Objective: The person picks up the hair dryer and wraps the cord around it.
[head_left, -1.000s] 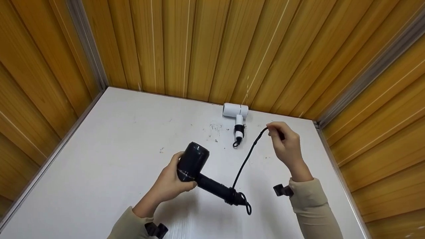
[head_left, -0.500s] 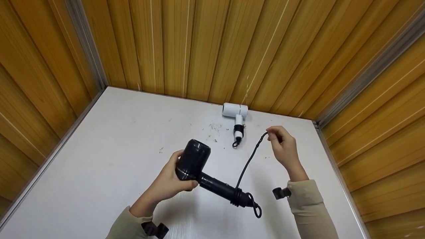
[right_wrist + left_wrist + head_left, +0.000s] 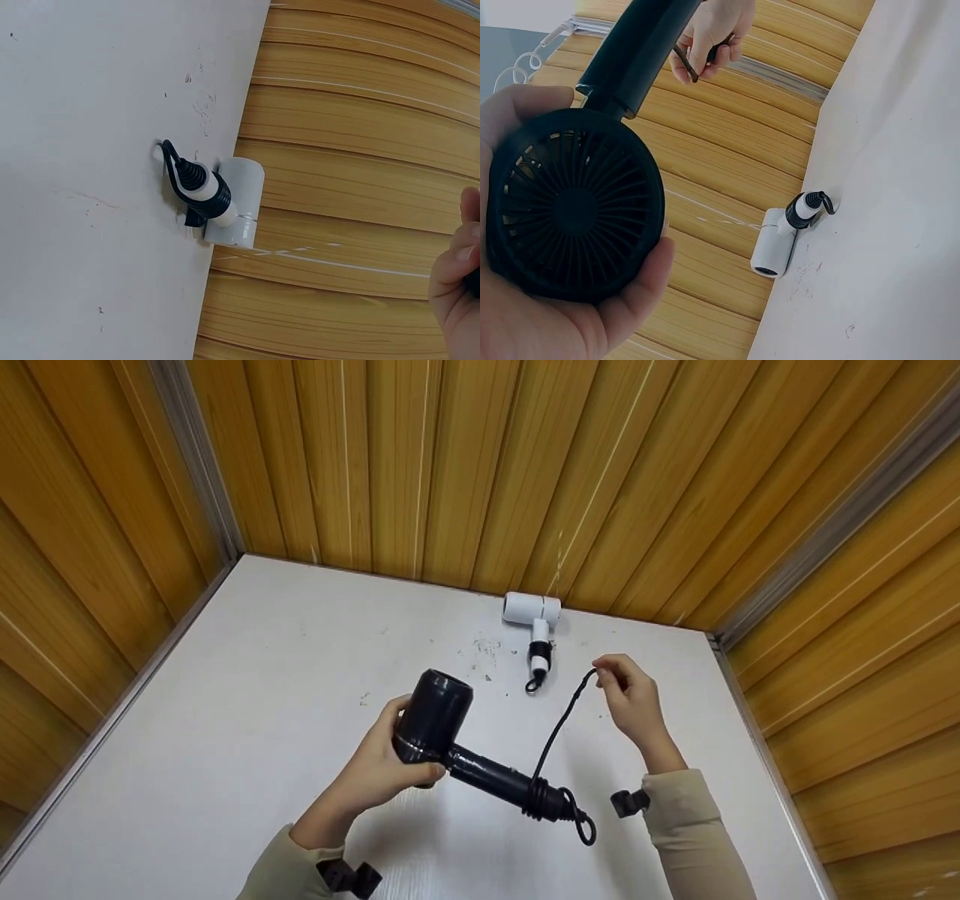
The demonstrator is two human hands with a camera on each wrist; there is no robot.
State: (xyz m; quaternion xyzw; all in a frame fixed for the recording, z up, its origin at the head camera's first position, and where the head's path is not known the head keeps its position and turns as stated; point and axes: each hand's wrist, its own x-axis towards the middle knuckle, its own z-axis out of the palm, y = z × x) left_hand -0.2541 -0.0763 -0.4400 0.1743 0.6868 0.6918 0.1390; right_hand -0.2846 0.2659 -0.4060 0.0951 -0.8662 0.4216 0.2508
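Observation:
A black hair dryer point(image 3: 435, 716) is held up above the white table by my left hand point(image 3: 379, 765), whose fingers and thumb wrap round the rear of its barrel. The slatted round intake grille point(image 3: 575, 206) faces the left wrist camera. Its handle points down to the right, with several turns of black cord wound near the end and a loop hanging there. From these turns a free length of cord point(image 3: 559, 727) rises to my right hand point(image 3: 634, 697), which pinches it between thumb and fingertips. A dark piece, perhaps the plug, shows within that hand in the left wrist view.
A white hair dryer point(image 3: 532, 610) with black cord wrapped round its handle lies at the back of the white table point(image 3: 300, 660). Yellow wood-patterned walls point(image 3: 450, 472) with metal corner strips enclose the table's back and sides.
My right hand has come down and slightly left with the cord end. The black hair dryer has tilted a little, its handle end shifting right; my left hand keeps its grip.

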